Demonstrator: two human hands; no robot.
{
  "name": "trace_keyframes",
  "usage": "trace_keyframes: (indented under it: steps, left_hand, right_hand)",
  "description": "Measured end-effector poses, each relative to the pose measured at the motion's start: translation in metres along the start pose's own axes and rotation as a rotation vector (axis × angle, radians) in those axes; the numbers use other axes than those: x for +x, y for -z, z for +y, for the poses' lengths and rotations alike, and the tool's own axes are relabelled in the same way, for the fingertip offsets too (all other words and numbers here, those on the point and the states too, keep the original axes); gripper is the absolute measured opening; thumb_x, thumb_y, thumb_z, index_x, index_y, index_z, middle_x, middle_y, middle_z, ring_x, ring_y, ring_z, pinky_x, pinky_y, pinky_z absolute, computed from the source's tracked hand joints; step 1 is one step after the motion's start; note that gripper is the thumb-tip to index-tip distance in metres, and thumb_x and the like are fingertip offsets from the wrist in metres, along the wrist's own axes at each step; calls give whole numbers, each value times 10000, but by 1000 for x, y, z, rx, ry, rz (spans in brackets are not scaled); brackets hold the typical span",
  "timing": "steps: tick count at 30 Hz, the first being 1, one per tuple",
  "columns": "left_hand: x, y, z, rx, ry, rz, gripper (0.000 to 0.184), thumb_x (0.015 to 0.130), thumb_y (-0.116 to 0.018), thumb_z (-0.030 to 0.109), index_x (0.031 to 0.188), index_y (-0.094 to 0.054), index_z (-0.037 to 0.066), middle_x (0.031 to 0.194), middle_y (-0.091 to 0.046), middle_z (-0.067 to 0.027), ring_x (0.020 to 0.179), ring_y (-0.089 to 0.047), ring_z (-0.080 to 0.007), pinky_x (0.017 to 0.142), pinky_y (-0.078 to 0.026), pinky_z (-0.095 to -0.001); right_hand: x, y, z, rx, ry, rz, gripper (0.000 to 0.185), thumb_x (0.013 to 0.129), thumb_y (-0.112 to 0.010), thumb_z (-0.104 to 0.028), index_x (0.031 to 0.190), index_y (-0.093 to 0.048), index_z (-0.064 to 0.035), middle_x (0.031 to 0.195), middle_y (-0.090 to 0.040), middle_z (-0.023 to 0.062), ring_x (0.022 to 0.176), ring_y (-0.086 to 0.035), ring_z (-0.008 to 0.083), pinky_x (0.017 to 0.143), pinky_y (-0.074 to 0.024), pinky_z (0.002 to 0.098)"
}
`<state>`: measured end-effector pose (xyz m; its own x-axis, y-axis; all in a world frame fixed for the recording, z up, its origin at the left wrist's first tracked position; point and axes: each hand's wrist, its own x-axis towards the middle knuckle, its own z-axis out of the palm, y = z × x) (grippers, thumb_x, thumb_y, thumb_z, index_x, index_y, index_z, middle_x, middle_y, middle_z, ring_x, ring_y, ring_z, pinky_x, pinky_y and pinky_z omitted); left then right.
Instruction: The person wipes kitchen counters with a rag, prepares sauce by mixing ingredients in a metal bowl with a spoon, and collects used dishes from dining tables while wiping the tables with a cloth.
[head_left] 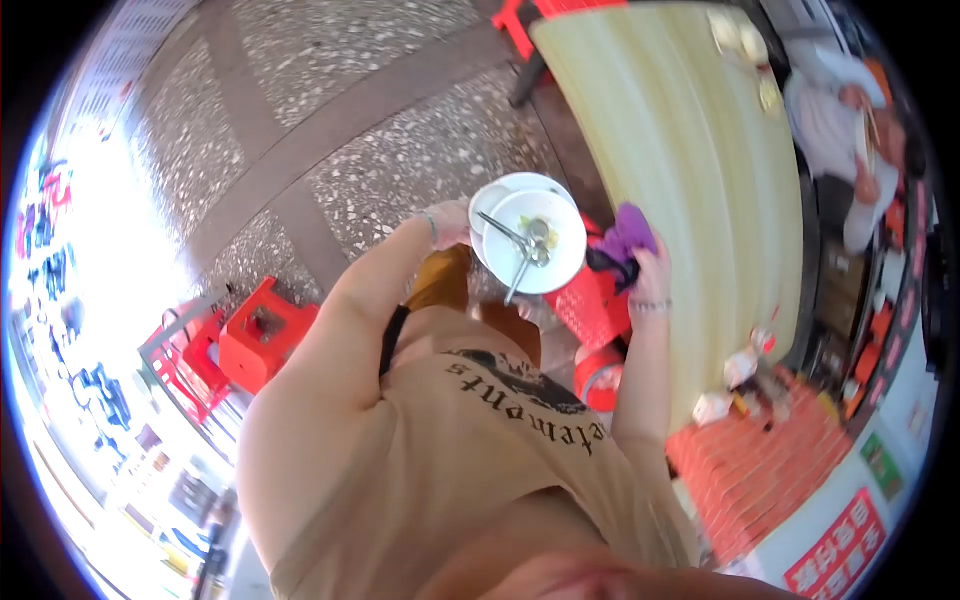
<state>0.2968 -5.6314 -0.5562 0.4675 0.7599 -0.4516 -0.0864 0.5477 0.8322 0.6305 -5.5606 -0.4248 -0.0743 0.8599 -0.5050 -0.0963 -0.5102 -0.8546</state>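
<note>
My left hand (450, 222) is closed on the near rim of a stack of white bowls (570, 258), held at waist height over the floor. Two metal spoons (525, 265) cross inside the top bowl, with some greenish-yellow food scraps at its bottom. Another white dish (528, 182) shows beneath it. At the table's edge, my right hand (653, 272) grips a crumpled purple cloth (628, 232). Something black (610, 266) hangs beside the cloth; I cannot make out what it is.
A long pale-yellow table (710, 200) runs along the right, with white dishes (738, 40) at its far end. Across it sits another person (835, 120) with chopsticks. Red stools (265, 335) stand left; a red perforated stool (592, 305) is below my hands.
</note>
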Motion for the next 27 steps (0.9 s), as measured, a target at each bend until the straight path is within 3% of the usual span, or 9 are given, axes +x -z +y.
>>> trace_keyframes:
  steps: [2,6,9,11,12,15,17,20,27]
  left_hand:
    - [-17,-2,23,-339,269,129,313,875,-523,51,1184,-574,49,1055,-651,-89,831,-640,-157,644,-524,-285]
    - [-58,-12,41,-490,76,277,257,875,-562,166,1097,-614,47,1017,-655,-64,829,-622,-149,697,-524,-299]
    - [-84,-15,29,-281,-22,355,324,853,-572,158,1172,-563,97,1003,-627,-71,818,-604,-165,647,-506,-303]
    - [-111,-28,33,-141,-62,399,386,839,-578,153,1221,-529,130,993,-608,-75,810,-592,-176,613,-494,-306]
    - [-139,-54,79,-366,-9,460,400,840,-567,140,1237,-512,140,974,-602,-58,782,-573,-148,585,-474,-281]
    - [-194,-104,113,-557,-16,614,406,848,-556,136,1249,-496,153,961,-598,-43,750,-553,-125,558,-451,-260]
    - [-198,-116,91,-529,-59,726,397,854,-555,144,1246,-496,156,967,-600,-43,745,-552,-129,558,-450,-262]
    - [-185,-138,49,-781,-305,789,382,910,-526,218,1282,-492,140,1202,-571,-108,1058,-558,-218,828,-482,-352]
    - [-242,-227,76,-1035,-424,1074,385,917,-545,252,1264,-515,89,1245,-552,-121,1118,-549,-228,919,-466,-391]
  right_hand:
    - [-18,-15,-20,73,15,-64,493,770,-519,-23,1255,-468,52,1119,-599,172,990,-618,262,877,-496,338]
    - [-30,-21,-45,-47,106,-159,471,821,-558,-53,1270,-445,32,1174,-566,177,1030,-601,284,857,-515,393]
    - [-38,-50,-69,-221,210,-401,426,855,-546,1,1266,-436,23,1103,-583,154,947,-615,253,849,-511,381]
    - [-66,-83,-88,-259,264,-188,326,850,-580,-16,1166,-505,17,1099,-567,144,914,-601,240,837,-497,351]
    - [-58,-88,-101,-269,252,-259,326,850,-580,-16,1166,-505,17,1099,-567,144,914,-601,240,837,-497,351]
    - [-54,-110,-114,-633,447,-501,350,826,-578,30,1166,-494,35,1092,-567,155,967,-582,257,880,-474,369]
    - [-51,-127,-122,-930,959,-561,363,751,-611,57,1105,-536,32,1063,-561,156,977,-558,304,899,-443,402]
    - [-68,-163,-146,-976,1165,-798,350,694,-596,73,1040,-568,23,1014,-567,158,973,-549,343,906,-424,429]
    - [-91,-196,-168,-734,1185,-978,333,756,-491,94,1069,-567,14,1071,-581,154,1017,-568,295,921,-441,387]
